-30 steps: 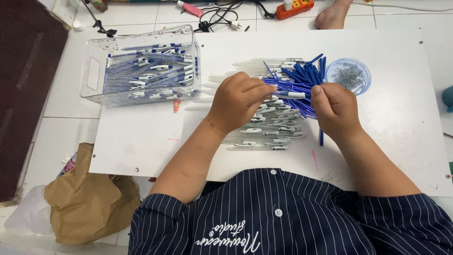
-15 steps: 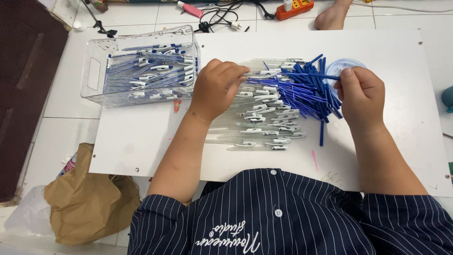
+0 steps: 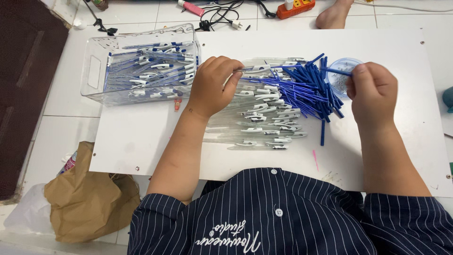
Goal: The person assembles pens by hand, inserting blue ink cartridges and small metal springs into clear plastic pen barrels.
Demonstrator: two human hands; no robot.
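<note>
Two hands are at work over a white tabletop point(image 3: 141, 141). The left hand point(image 3: 214, 85) is curled, and its fingertips pinch the end of a clear pen barrel point(image 3: 257, 69) that points away from it toward the right. Just below and to the right of this hand lies a loose spread of clear pen barrels point(image 3: 264, 120) with white clips, side by side on the board. To the left of this hand, very near it, stands a clear plastic bin point(image 3: 94, 71) with finished blue and white pens inside.

The right hand point(image 3: 373, 92) is closed into a loose fist, and between the thumb and the fingers it holds one thin blue refill point(image 3: 337, 71), which sticks out to the left of the hand. Just beside this hand, at its upper left, is a small round clear dish point(image 3: 343, 66); the hand covers part of it, and what is inside is too small to tell. Between the two hands, closer to the right one, lies a heap of blue refills point(image 3: 309, 89), crossing each other in many directions.

Beyond the tabletop, on the tiled floor, there are an orange power strip point(image 3: 296, 8) and black cables. Far below the left hand, beside the board, sits a crumpled brown paper bag point(image 3: 85, 203).
</note>
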